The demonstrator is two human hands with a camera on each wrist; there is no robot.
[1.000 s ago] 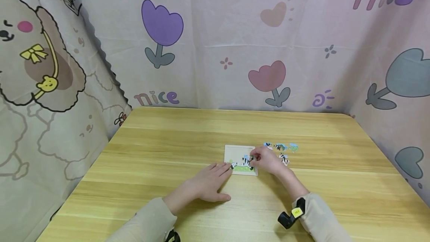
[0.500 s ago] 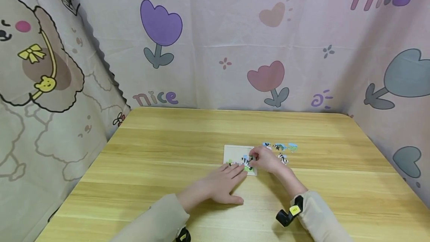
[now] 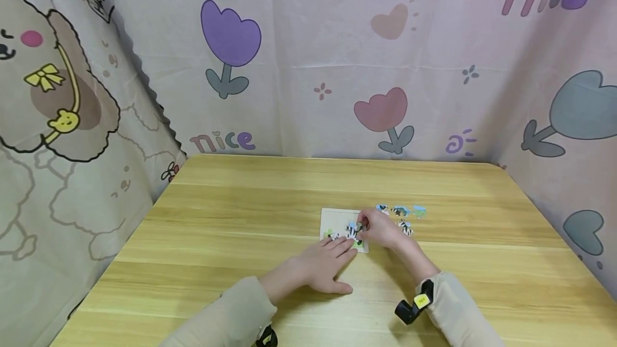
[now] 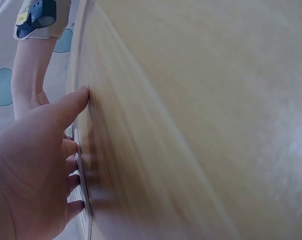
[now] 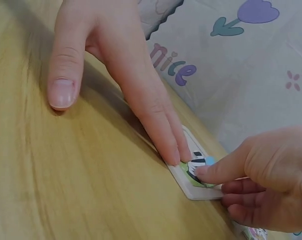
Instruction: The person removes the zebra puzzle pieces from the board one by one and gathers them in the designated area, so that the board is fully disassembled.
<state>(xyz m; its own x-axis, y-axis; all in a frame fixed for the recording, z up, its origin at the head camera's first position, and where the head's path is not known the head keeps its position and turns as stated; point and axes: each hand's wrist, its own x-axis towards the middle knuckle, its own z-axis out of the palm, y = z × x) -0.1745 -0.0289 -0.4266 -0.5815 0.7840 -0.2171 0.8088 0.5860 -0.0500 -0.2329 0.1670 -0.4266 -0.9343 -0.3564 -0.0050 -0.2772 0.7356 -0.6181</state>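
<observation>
A small white puzzle tray [image 3: 332,214] lies on the table, with zebra-patterned pieces [image 3: 353,230] in its lower part. My left hand [image 3: 324,268] lies palm down, its fingertips over the tray's lower edge and the pieces there; the thumb is spread out on the wood. At the tray's right side my right hand [image 3: 383,229] pinches at a zebra piece. The right wrist view shows the right thumb pressed on that piece [image 5: 194,167], the other fingers of the right hand [image 5: 275,175] curled by the tray's corner; the index fingertip is hidden.
Several loose puzzle pieces [image 3: 400,211] lie right of the tray, one striped piece [image 3: 405,227] close to my right wrist. The wooden table [image 3: 241,191] meets printed curtains [image 3: 299,111] at its back and sides.
My left hand has slid to the right along the tray's lower edge and covers more of the pieces. My right hand has stayed nearly in place at the tray's right side.
</observation>
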